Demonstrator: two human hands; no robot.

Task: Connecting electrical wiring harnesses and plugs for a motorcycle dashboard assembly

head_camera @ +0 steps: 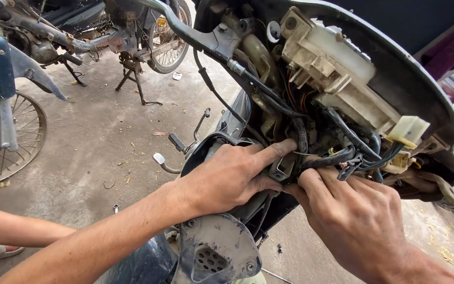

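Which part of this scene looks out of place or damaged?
The headlight housing is opened, its wires hanging tangled and a cream connector dangling loose. The left hand and right hand work in the wires.

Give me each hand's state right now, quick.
Left hand: fingers pressed on a small grey bracket under the wiring, not closed around it.
Right hand: fingertips pinching the black wire bundle.

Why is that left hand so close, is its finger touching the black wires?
Touching. In the head view, the left hand stretches its forefinger to the bundle of black wires, and the fingertip presses against it with no gap showing.
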